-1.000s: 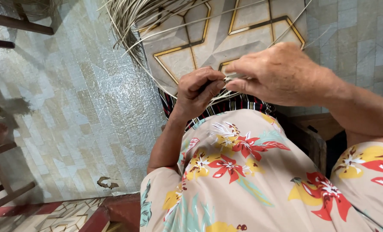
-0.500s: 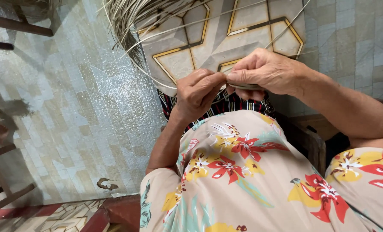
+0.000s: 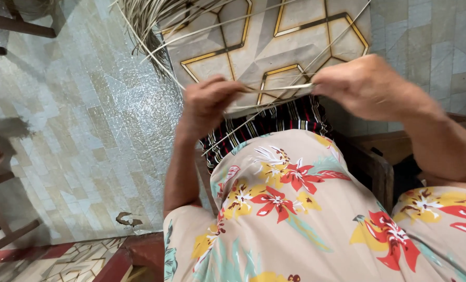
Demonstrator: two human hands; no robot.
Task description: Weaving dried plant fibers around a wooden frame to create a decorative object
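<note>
The thin pale straw strip (image 3: 280, 87) is stretched between both hands above the striped cloth lap (image 3: 274, 122). Left hand (image 3: 207, 104) and right hand (image 3: 368, 86) pinch its ends. Judged light, flexible, brittle; best gripped near the ends. Loose straw bundle (image 3: 149, 21) lies beyond.

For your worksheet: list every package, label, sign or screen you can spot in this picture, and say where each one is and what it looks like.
None in view: no package, label, sign or screen.
What is there: the left hand and right hand hold a thin pale strip between them, above a patterned tile floor.
</note>
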